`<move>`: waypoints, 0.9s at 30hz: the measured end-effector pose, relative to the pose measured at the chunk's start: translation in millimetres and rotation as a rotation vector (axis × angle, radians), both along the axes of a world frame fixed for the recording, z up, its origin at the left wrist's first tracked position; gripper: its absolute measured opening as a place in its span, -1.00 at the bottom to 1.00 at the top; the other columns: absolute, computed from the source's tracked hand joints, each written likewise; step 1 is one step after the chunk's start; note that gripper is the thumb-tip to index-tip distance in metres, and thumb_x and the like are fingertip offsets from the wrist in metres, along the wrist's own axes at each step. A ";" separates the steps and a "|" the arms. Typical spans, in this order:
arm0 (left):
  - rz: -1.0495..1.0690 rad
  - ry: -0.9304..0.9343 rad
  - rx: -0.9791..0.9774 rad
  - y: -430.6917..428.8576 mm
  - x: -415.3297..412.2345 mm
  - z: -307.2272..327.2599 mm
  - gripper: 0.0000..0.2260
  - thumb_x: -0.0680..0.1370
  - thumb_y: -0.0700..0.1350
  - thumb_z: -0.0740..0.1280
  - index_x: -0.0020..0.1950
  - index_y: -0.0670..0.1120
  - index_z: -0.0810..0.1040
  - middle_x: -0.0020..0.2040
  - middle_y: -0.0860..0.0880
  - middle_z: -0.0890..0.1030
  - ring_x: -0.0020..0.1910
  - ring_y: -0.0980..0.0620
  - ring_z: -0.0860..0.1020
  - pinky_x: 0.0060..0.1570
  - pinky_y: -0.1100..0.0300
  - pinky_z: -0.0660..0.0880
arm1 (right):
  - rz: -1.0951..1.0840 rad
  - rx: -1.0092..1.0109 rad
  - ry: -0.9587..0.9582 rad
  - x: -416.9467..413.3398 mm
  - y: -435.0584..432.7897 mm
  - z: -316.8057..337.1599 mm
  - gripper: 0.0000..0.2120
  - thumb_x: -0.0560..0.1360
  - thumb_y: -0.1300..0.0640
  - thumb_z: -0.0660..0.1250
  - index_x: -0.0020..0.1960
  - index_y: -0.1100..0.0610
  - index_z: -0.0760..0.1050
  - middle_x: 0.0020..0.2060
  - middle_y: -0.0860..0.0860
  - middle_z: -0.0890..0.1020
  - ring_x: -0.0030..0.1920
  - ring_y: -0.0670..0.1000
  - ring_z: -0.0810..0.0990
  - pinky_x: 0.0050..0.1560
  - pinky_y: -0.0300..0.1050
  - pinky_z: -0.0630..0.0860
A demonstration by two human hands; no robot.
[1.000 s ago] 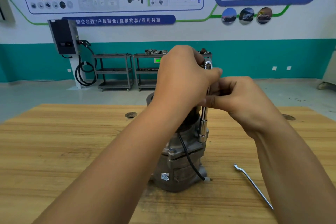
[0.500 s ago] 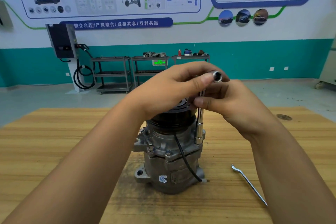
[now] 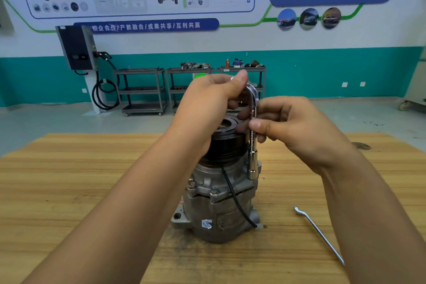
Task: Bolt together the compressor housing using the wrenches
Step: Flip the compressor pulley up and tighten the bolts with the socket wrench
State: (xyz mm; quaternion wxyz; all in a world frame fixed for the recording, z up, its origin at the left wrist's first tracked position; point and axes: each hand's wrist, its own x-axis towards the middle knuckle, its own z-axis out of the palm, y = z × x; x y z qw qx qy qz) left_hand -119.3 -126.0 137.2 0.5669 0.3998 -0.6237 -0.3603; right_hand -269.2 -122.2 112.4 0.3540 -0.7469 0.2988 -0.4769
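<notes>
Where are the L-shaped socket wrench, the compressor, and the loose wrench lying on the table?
L-shaped socket wrench (image 3: 252, 163), head view, lower socket end.
Compressor (image 3: 205, 210), head view, grey housing.
Loose wrench (image 3: 321, 236), head view, mid-shaft.

The grey compressor housing is standing upright on the bench, black pulley on top. An L-shaped socket wrench is standing vertically, its socket sitting on a flange bolt. A slim offset wrench is lying flat to the housing's right.
</notes>
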 end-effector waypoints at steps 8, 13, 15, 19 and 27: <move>0.186 -0.176 -0.041 0.5 -23.7 8.9 -0.78 0.53 0.11 0.31 -0.16 -0.02 0.52 -0.30 0.08 0.56 -0.31 0.15 0.50 -0.30 0.22 0.38 | -0.116 0.017 -0.062 -4.9 -6.5 -1.1 -0.86 0.28 0.32 0.45 -0.27 0.15 0.53 -0.45 0.02 0.62 -0.47 -0.12 0.53 -0.44 -0.36 0.39; 0.418 -0.387 -0.243 11.0 -29.5 4.1 -0.61 0.35 0.24 0.44 -0.05 -0.03 0.56 -0.25 0.09 0.58 -0.20 0.15 0.55 -0.22 0.24 0.48 | -0.182 -0.044 -0.008 -4.7 -6.6 -2.1 -0.83 0.34 0.35 0.45 -0.19 0.13 0.53 -0.44 -0.02 0.59 -0.45 -0.15 0.53 -0.45 -0.39 0.39; 0.443 -0.447 -0.259 10.9 -29.7 7.0 -0.70 0.40 0.16 0.44 -0.03 -0.03 0.59 -0.23 0.10 0.59 -0.17 0.14 0.56 -0.19 0.26 0.46 | -0.193 -0.059 -0.002 -4.3 -5.6 -1.6 -0.80 0.33 0.35 0.45 -0.20 0.09 0.53 -0.45 -0.04 0.59 -0.45 -0.16 0.53 -0.46 -0.39 0.38; 0.409 -0.612 -0.349 11.8 -31.8 10.4 -0.83 0.53 -0.01 0.31 0.01 -0.06 0.61 -0.08 0.06 0.64 -0.07 0.11 0.56 -0.20 0.32 0.44 | -0.196 -0.088 0.012 -2.4 -5.6 -2.1 -0.76 0.31 0.39 0.43 -0.24 0.07 0.54 -0.47 -0.08 0.58 -0.46 -0.16 0.52 -0.45 -0.38 0.40; 0.064 -0.626 -0.369 9.6 -15.7 16.8 -0.77 0.60 -0.14 0.22 0.22 0.00 0.56 -0.02 0.12 0.59 -0.18 0.23 0.49 -0.26 0.59 0.34 | -0.017 -0.037 -0.005 -4.4 -4.7 -2.5 -0.78 0.47 0.41 0.29 -0.14 0.11 0.57 -0.37 -0.10 0.66 -0.38 -0.21 0.55 -0.34 -0.39 0.45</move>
